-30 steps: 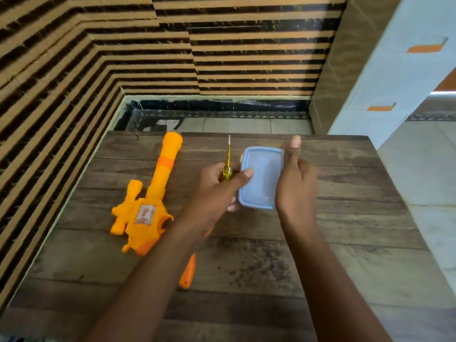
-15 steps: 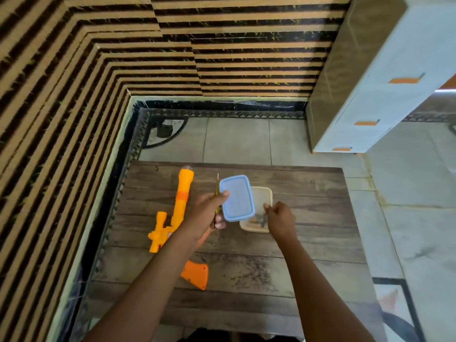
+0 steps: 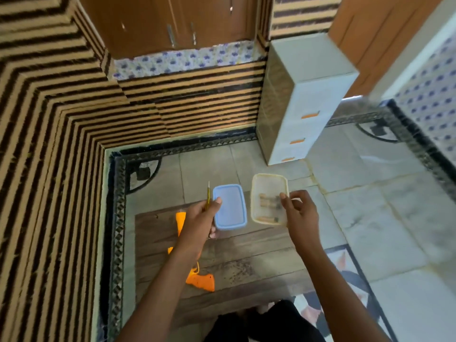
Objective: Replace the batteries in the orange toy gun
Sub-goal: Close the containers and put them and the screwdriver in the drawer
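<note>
My left hand (image 3: 201, 219) grips a yellow-handled screwdriver (image 3: 208, 195) and the blue lid (image 3: 230, 206) together, thumb on the lid's left edge. My right hand (image 3: 297, 209) holds the clear plastic box (image 3: 269, 186) by its right rim, lifted in the air. Several batteries (image 3: 268, 202) lie inside the box. The orange toy gun (image 3: 201, 280) lies on the wooden table (image 3: 246, 257) beneath my left forearm, which hides its middle; its barrel tip (image 3: 180, 219) and grip show.
The small table stands low over a tiled floor (image 3: 370, 218). A striped wall (image 3: 49, 169) runs along the left and back. A white drawer unit (image 3: 303, 107) with orange handles stands at the back right.
The view has risen far above the table. The box came up off the table in my right hand and moved apart from the lid, which my left hand still holds.
</note>
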`<action>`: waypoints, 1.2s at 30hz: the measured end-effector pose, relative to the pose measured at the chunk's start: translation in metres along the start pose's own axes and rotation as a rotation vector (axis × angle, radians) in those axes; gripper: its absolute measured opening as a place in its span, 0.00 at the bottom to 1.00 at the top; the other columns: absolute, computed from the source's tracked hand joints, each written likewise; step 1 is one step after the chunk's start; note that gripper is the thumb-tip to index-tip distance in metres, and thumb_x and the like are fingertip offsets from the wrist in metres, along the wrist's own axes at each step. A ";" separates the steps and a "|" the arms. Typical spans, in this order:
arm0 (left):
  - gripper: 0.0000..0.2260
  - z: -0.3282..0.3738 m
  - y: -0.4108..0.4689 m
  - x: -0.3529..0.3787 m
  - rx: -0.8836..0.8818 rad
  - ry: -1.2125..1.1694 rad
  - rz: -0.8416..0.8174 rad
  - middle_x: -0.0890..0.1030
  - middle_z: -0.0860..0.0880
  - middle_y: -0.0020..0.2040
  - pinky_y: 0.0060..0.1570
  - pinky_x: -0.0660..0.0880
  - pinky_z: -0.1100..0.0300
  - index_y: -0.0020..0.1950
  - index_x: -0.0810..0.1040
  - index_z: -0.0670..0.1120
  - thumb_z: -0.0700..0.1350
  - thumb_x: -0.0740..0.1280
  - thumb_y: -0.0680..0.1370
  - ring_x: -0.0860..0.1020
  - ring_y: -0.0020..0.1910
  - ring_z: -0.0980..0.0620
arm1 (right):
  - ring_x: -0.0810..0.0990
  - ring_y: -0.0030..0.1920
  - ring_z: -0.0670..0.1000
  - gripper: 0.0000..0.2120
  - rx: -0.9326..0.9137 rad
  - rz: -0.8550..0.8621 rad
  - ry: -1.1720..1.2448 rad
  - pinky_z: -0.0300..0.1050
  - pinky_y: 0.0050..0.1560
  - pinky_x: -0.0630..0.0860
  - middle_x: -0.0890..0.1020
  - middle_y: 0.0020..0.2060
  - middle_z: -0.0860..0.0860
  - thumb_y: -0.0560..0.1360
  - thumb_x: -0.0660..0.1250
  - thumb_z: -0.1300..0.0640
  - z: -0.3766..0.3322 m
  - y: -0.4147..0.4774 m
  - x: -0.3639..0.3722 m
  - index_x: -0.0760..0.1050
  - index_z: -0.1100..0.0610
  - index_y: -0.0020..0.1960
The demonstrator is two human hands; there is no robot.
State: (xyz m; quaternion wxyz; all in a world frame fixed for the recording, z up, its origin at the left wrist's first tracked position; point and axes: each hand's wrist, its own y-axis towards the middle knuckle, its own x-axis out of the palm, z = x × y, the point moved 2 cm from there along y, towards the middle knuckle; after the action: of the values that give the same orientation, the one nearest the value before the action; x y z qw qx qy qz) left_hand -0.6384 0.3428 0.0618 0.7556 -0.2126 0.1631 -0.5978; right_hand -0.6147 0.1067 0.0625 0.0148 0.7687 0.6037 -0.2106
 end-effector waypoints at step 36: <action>0.08 0.099 -0.048 0.560 -0.002 0.048 -0.310 0.70 0.45 0.34 0.23 0.64 0.62 0.51 0.79 0.40 0.45 0.69 0.83 0.63 0.25 0.54 | 0.84 0.37 0.47 0.10 0.028 0.530 0.274 0.37 0.34 0.75 0.86 0.37 0.50 0.80 0.70 0.47 0.014 0.153 -0.510 0.81 0.52 0.45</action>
State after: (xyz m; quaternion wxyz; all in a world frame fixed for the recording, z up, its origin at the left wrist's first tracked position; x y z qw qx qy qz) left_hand -0.4982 -0.1990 0.1757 0.6500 -0.2217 0.1472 -0.7119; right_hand -0.5686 -0.4091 0.1890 -0.0228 0.9210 0.3754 -0.1019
